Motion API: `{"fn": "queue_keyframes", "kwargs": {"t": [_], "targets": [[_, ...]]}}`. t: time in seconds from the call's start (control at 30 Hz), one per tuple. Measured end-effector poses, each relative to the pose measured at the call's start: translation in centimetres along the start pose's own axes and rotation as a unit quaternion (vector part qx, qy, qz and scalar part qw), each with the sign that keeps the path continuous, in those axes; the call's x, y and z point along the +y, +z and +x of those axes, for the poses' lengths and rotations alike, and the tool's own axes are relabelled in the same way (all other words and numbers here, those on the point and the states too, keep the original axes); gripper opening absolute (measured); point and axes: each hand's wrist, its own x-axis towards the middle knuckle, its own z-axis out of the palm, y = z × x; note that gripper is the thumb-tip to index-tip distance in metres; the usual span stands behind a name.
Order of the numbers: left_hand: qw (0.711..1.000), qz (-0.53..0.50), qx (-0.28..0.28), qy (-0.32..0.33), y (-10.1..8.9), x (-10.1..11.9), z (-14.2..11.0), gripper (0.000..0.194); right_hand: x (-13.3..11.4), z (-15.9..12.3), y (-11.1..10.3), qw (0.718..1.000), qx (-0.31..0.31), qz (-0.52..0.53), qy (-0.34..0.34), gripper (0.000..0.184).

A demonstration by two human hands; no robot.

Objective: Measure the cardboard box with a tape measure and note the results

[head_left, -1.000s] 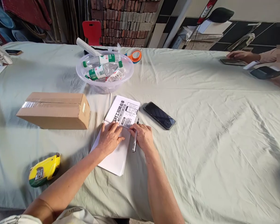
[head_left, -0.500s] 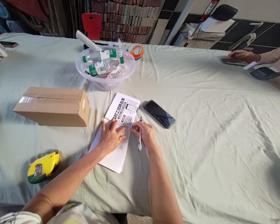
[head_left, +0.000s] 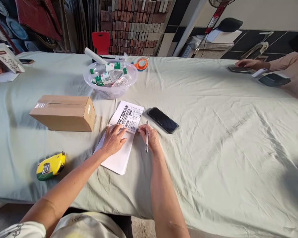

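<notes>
Gripped in our right hand [head_left: 151, 138], the pen [head_left: 146, 144] runs nearly straight away from us across the curled fingers, one end past the knuckles, the other sticking out toward our wrist. Thumb and forefinger come together at the right edge of the papers [head_left: 119, 162]; whether they touch it we cannot tell. That forearm rises from the bottom of the view, leaning slightly left toward the wrist.

Our left hand [head_left: 112, 139] grasps nothing: it lies palm down on the papers, fingers loosely spread and pointing forward, thumb out to the right. Its forearm slants in from the lower left. Beyond the fingertips we see the printed part; nearer us the paper is blank.

Just right of the papers lies the phone [head_left: 163, 120]. Left of them sit the box [head_left: 64, 113] and, nearer us, the tape measure [head_left: 51, 166].
</notes>
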Motion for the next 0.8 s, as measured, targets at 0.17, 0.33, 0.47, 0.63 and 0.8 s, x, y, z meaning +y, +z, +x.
{"fn": "queue_keyframes", "kwargs": {"t": [0.17,0.33,0.47,0.63,0.8], "targets": [[0.996,-0.008,0.029,-0.085,-0.6,1.7,1.2,0.040,-0.3,0.0,-0.1,1.000,0.004,0.016,-0.014,0.016],[0.981,-0.010,0.077,-0.177,0.6,4.6,3.6,0.040,-0.3,-0.1,-0.3,1.000,0.007,0.020,-0.017,0.016],[0.970,-0.041,0.097,-0.219,1.6,5.7,4.9,0.035,-0.3,-0.1,-0.2,1.000,0.014,0.019,-0.019,0.016],[0.963,-0.061,0.142,-0.222,2.1,5.6,4.5,0.033,-0.1,-0.2,0.0,0.999,0.025,0.025,-0.020,0.018],[0.960,-0.080,0.187,-0.190,2.0,4.7,3.5,0.047,0.1,-0.1,0.2,0.998,0.042,0.048,-0.016,0.018]]}}
